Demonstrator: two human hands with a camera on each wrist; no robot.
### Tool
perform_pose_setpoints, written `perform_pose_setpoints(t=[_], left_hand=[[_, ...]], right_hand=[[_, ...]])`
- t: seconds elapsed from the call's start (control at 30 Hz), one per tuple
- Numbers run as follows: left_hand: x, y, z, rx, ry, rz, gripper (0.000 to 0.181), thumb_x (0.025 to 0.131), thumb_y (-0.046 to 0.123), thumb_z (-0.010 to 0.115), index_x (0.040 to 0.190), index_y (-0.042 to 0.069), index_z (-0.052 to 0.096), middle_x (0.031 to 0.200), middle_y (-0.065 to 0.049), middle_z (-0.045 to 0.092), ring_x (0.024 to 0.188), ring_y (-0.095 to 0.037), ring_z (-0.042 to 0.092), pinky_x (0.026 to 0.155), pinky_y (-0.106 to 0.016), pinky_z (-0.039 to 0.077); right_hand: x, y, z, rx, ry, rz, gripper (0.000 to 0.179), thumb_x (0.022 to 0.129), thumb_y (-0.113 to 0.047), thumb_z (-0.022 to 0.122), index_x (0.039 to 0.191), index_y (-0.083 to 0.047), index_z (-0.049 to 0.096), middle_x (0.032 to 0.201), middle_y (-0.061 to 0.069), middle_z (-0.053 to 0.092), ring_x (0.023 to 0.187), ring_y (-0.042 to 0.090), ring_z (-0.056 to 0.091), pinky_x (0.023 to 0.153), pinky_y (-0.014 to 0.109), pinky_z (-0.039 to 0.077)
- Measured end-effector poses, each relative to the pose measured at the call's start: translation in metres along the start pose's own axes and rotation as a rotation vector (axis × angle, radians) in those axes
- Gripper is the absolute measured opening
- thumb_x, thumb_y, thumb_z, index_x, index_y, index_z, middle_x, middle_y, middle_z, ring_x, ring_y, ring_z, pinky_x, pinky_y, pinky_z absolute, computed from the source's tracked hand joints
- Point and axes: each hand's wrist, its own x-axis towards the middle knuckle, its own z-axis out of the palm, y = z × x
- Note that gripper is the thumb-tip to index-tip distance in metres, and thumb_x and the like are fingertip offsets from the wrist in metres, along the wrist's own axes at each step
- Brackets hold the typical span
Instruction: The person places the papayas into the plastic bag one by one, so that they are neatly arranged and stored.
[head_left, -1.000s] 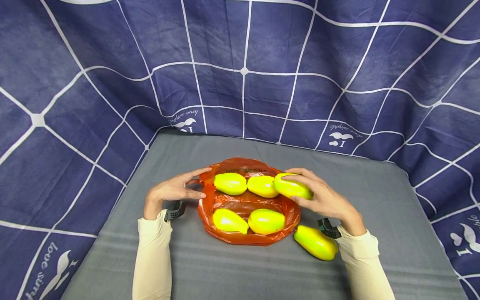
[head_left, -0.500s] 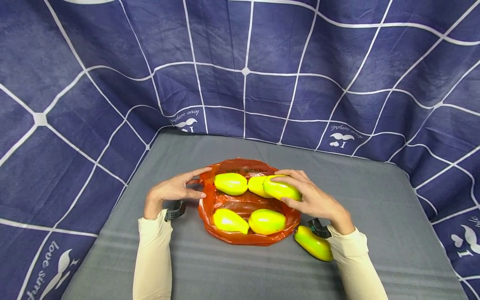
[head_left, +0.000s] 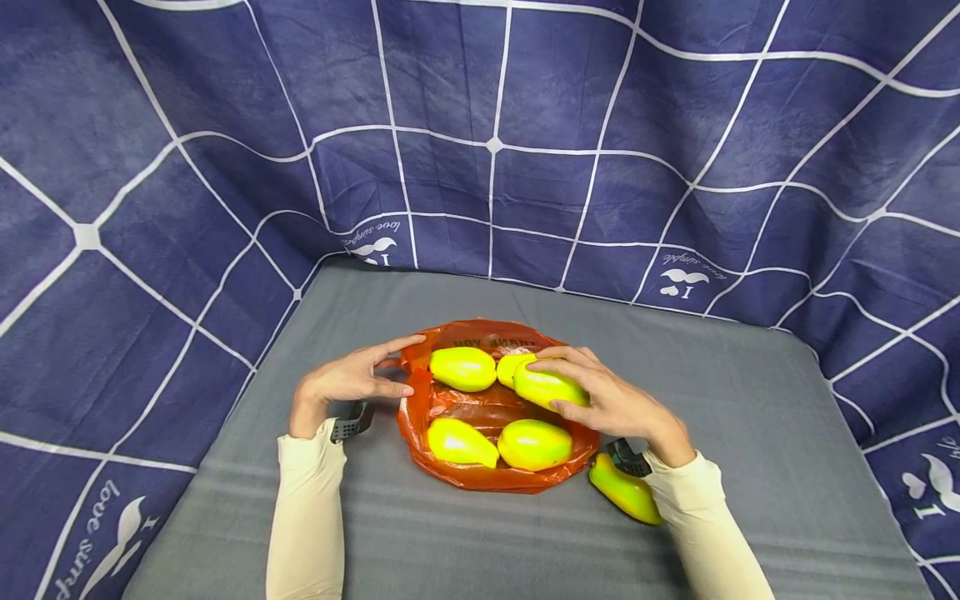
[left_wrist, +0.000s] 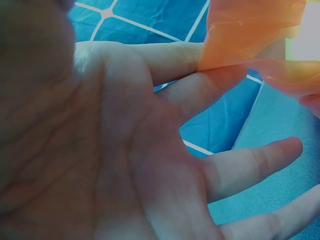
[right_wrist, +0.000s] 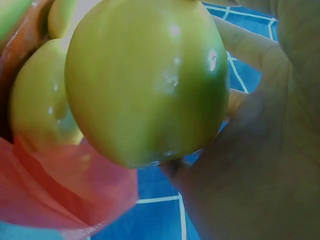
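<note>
A red plastic bag (head_left: 487,481) lies with its mouth spread wide on the grey surface. My left hand (head_left: 345,379) is at its left rim, fingers mostly straight and spread. In the left wrist view two fingers touch the orange-looking plastic (left_wrist: 240,35). My right hand (head_left: 618,404) grips a yellow-green papaya (head_left: 543,386) over the bag's right side; in the right wrist view fingers and thumb curl round this papaya (right_wrist: 145,85). It partly covers a papaya (head_left: 507,367) behind it. Another papaya (head_left: 462,369) lies at the back left, and two papayas (head_left: 534,444) lie along the front.
One more papaya (head_left: 624,490) lies outside the bag to the right, partly under my right wrist. A dark blue curtain (head_left: 540,192) with white lines stands behind and at both sides of the grey cloth surface (head_left: 420,550).
My right hand has moved left and slightly down with the papaya, bringing it further over the bag and over the back papaya. The left hand stays at the rim.
</note>
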Motion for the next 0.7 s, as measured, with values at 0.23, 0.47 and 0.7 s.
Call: perform_pose_setpoints(t=[0.23,0.47,0.7], left_hand=[[0.0,0.001,0.001,0.001,-0.004,-0.001,0.087,0.089,0.018,0.077,0.159,0.013,0.025,0.163,-0.017,0.027,0.145,-0.048,0.032,0.115,-0.061,0.031],[-0.001,0.003,0.001,-0.003,-0.003,0.007,0.087,0.089,0.017,0.077,0.159,0.012,0.025,0.162,-0.017,0.027,0.145,-0.047,0.032,0.115,-0.061,0.031],[0.0,0.002,0.0,0.002,-0.009,0.016,0.087,0.09,0.017,0.076,0.159,0.01,0.024,0.162,-0.019,0.027,0.145,-0.048,0.031,0.114,-0.061,0.031]], right_hand=[[0.003,0.002,0.013,0.019,-0.035,0.013,0.052,0.096,-0.014,0.065,0.145,-0.02,0.052,0.151,0.009,0.045,0.14,0.025,0.038,0.112,0.054,0.032],[0.004,0.007,0.025,0.013,-0.081,0.053,0.053,0.095,-0.016,0.065,0.146,-0.025,0.051,0.15,0.004,0.047,0.139,0.023,0.039,0.113,0.053,0.035],[0.003,0.01,0.032,0.021,-0.093,0.074,0.054,0.095,-0.016,0.066,0.146,-0.025,0.051,0.15,0.005,0.047,0.14,0.024,0.039,0.115,0.053,0.034]])
